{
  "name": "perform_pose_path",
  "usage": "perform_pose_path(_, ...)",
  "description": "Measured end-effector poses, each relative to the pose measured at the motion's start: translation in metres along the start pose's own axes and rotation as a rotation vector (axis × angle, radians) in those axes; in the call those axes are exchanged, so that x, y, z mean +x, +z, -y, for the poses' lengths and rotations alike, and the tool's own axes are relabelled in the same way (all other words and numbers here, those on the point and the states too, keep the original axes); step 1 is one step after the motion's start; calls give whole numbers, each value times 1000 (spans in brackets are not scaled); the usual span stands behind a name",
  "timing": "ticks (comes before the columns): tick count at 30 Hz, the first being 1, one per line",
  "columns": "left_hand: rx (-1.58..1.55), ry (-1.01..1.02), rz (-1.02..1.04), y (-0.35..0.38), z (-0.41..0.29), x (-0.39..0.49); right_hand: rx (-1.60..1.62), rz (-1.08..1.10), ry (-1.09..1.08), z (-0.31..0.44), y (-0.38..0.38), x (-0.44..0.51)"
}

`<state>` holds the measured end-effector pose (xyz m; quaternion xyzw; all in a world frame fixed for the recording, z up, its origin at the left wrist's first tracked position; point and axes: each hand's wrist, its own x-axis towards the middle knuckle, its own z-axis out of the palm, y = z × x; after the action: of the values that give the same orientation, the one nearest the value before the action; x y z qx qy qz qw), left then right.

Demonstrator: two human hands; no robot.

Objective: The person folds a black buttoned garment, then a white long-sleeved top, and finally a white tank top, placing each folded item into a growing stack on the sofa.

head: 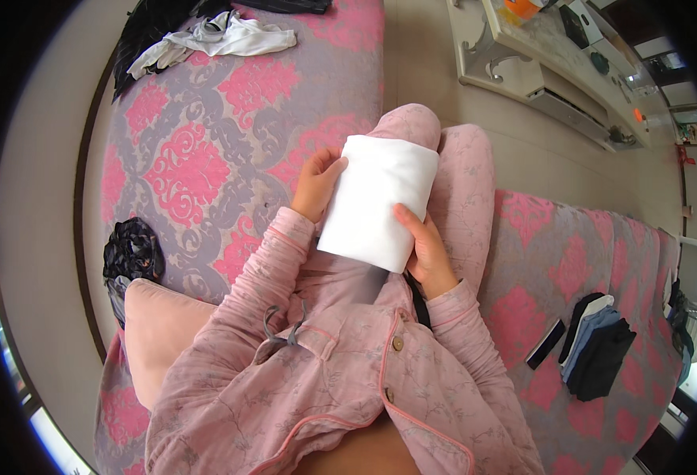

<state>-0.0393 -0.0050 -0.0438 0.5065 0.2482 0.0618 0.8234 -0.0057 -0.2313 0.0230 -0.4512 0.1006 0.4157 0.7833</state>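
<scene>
A white cloth (381, 199), folded into a flat rectangle, lies across my lap over pink patterned pajama trousers (464, 196). My left hand (319, 181) grips its upper left edge, thumb on top and fingers curled at the side. At the lower right edge, my right hand (428, 249) holds it with the thumb laid over the front and the fingers partly hidden behind. Something dark shows just below the cloth's bottom edge, too blurred to name.
On the sofa (194, 172) to my right sits a stack of folded clothes (600, 350) beside a smartphone (545, 344). A pink cushion (158, 332) and a black plastic bag (134, 252) are at my left. Crumpled white clothing (224, 38) lies farther up; a white cabinet (526, 65) stands beyond the floor.
</scene>
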Motion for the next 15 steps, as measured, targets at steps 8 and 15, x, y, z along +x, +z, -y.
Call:
perform_pose_path(8,-218,-84,254,9,-74,-27,-1286,117,-906,93,64,-30)
perform_pose_path(15,-525,-285,166,-17,-52,-12,-1915,275,-1203,31,60,-16)
